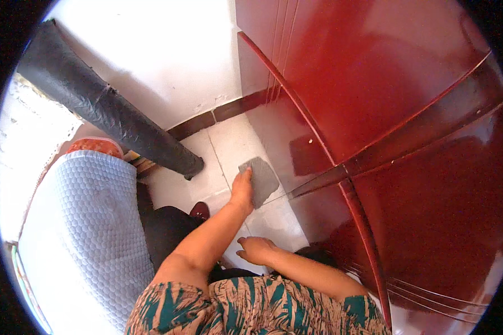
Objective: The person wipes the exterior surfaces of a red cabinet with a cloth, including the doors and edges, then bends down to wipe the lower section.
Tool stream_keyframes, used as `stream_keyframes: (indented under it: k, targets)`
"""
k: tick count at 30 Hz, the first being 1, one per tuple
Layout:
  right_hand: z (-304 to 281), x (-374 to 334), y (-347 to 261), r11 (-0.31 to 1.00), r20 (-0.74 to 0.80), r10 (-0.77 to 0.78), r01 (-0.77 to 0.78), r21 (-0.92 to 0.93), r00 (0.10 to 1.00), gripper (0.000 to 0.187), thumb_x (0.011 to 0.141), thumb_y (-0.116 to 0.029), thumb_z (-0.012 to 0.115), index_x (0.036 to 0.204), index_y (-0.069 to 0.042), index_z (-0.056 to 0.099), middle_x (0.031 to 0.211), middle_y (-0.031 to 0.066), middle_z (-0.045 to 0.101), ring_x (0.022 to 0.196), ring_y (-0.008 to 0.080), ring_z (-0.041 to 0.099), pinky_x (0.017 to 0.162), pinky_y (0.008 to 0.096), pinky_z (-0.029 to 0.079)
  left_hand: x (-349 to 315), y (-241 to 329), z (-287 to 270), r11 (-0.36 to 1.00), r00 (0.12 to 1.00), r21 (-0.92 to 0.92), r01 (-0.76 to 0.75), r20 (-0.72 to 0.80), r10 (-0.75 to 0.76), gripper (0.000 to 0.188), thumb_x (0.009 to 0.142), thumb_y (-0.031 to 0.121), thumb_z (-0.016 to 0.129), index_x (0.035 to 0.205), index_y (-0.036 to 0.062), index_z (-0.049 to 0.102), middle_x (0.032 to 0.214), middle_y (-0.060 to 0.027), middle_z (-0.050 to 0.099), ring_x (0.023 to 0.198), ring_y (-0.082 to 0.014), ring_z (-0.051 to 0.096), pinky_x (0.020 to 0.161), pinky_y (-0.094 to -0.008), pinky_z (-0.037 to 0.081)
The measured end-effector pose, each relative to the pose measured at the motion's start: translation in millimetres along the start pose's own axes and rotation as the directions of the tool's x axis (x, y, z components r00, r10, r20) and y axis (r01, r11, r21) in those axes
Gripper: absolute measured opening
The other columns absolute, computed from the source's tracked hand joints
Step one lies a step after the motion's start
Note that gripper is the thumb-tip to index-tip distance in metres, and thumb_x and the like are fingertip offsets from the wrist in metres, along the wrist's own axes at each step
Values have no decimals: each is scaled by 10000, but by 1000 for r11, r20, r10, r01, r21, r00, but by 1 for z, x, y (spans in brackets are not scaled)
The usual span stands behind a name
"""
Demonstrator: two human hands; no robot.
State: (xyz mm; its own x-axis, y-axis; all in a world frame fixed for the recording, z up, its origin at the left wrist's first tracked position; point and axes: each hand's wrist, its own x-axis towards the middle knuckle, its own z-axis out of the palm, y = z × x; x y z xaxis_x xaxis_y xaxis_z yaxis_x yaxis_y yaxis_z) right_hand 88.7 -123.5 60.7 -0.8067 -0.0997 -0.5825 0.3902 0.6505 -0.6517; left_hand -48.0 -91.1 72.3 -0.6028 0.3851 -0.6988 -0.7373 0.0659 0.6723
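Note:
My left hand (242, 191) reaches forward over the tiled floor (235, 137), closed on the edge of a grey cloth (264, 181). The cloth spreads out flat to the right of my fingers; whether it touches the tiles I cannot tell. Closer to my body, my right hand (256, 250) hovers with its fingers loosely bent and apart, holding nothing. A glossy dark red cabinet (419, 229) with raised curved trim rises just right of both hands.
At the left stands a bed or seat with a pale quilted cover (98, 206). A long black-wrapped roll (112, 111) leans from upper left down to the floor. Behind is a white wall (167, 61) with a dark skirting strip (193, 125). A dark red shoe (199, 210) shows below.

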Motion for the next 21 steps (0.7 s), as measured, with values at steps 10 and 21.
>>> stream_keyframes:
  k: [10, 21]
  targets:
    - [63, 52, 12, 977, 482, 43, 64, -203, 875, 392, 878, -330, 528, 1172, -79, 592, 1147, 183, 623, 1076, 359, 591, 885, 485, 476, -166, 174, -138, 755, 946, 572, -321, 228, 230, 430, 919, 336, 576, 1241, 52, 547, 1101, -33, 607, 1005, -149, 560, 898, -308, 424]
    - [159, 110, 40, 942, 774, -263, 326, 77, 576, 420, 854, -372, 575, 1207, -146, 605, 1120, 159, 646, 1037, 347, 612, 874, 448, 485, -186, 201, -252, 710, 972, 688, -150, -28, 232, 288, 936, 198, 554, 1152, 10, 589, 1084, -8, 626, 1001, -111, 547, 913, -260, 402]
